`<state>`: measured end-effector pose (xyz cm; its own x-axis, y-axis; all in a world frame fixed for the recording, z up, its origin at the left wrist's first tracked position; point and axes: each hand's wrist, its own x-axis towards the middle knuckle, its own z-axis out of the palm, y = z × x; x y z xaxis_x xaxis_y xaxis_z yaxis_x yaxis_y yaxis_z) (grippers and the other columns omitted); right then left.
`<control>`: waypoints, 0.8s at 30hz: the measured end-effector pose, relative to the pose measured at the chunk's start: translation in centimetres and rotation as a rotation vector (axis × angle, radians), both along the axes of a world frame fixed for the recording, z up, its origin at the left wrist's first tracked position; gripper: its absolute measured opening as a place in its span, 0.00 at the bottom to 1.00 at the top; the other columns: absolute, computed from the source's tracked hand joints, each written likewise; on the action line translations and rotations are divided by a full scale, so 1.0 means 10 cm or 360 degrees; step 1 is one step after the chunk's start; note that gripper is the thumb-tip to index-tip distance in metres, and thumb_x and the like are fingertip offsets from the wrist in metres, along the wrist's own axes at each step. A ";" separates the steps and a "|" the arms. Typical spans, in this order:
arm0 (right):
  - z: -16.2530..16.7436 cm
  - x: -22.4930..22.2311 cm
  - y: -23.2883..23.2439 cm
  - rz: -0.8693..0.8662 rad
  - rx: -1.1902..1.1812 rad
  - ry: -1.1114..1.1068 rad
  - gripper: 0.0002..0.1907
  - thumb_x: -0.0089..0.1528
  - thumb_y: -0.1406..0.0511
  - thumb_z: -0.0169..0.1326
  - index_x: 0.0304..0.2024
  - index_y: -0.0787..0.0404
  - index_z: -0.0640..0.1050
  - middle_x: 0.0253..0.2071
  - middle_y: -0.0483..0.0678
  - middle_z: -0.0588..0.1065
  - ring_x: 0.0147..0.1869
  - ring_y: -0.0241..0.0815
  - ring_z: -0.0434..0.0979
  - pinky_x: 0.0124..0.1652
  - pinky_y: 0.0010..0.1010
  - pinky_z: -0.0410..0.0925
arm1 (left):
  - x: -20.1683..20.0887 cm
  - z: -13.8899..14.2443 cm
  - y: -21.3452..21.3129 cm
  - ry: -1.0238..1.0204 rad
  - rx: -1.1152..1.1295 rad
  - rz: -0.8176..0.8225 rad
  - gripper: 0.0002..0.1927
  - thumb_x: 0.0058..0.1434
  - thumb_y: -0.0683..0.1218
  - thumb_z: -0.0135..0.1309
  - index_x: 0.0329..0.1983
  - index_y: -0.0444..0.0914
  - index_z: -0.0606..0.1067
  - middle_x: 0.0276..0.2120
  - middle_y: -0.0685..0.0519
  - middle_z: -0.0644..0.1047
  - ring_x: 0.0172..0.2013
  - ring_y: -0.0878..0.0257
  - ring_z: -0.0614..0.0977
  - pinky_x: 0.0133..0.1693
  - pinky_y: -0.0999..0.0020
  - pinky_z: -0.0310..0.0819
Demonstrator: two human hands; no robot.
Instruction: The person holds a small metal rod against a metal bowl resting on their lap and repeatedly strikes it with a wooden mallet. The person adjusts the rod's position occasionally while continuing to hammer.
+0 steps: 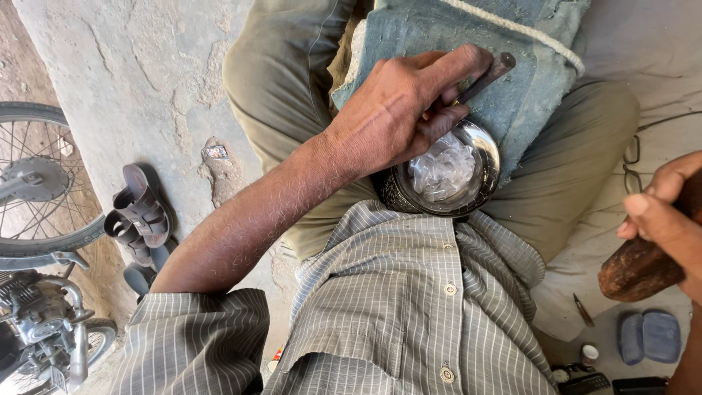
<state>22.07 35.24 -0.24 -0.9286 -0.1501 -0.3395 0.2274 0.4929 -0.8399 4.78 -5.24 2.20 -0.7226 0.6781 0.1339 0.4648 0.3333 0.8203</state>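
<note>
My left hand (406, 102) grips a thin dark metal punch (488, 75), its tip set against the rim of a shiny round metal bowl (479, 183). The bowl rests in my lap against a folded blue cloth pad (526, 80) and holds something pale and crinkled inside. My right hand (669, 216) is at the right edge, closed around a thick brown wooden mallet (635, 271), held apart from the bowl.
A pair of dark sandals (135, 216) lies on the concrete floor at left. A bicycle wheel (36, 175) and a motorbike part (44, 329) stand at the far left. Spectacles (632, 164), a small tool (583, 311) and a blue case (649, 336) lie at right.
</note>
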 end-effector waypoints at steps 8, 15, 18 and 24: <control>0.45 0.09 -0.51 0.0242 0.0834 0.0391 0.09 0.67 0.71 0.63 0.45 0.65 0.75 0.36 0.56 0.76 0.34 0.44 0.78 0.36 0.32 0.75 | 0.11 0.03 -0.06 0.0230 -0.0058 -0.0023 0.22 0.74 0.43 0.61 0.66 0.45 0.67 0.46 0.49 0.79 0.39 0.55 0.85 0.44 0.59 0.86; -0.03 0.26 -0.58 -0.0988 -0.0391 -0.0054 0.14 0.67 0.76 0.58 0.52 0.65 0.70 0.40 0.51 0.76 0.34 0.38 0.76 0.35 0.29 0.75 | 0.46 0.05 -0.34 -0.0126 0.0518 0.0511 0.23 0.74 0.42 0.64 0.67 0.40 0.67 0.41 0.52 0.80 0.40 0.69 0.86 0.44 0.74 0.92; -0.23 0.28 -0.68 -0.1096 -0.0624 -0.0187 0.18 0.63 0.77 0.61 0.52 0.64 0.70 0.37 0.51 0.77 0.32 0.39 0.78 0.30 0.32 0.74 | 0.65 0.04 -0.29 -0.0201 0.0694 0.0587 0.20 0.73 0.40 0.64 0.63 0.40 0.70 0.41 0.50 0.81 0.39 0.68 0.87 0.44 0.72 0.92; -0.49 0.21 -1.09 -0.1059 -0.0776 -0.0301 0.18 0.62 0.77 0.60 0.51 0.65 0.71 0.37 0.53 0.78 0.31 0.41 0.79 0.32 0.33 0.75 | 0.96 -0.11 0.22 -0.0144 0.1111 0.0719 0.22 0.70 0.39 0.62 0.64 0.38 0.68 0.47 0.46 0.80 0.43 0.65 0.87 0.44 0.71 0.89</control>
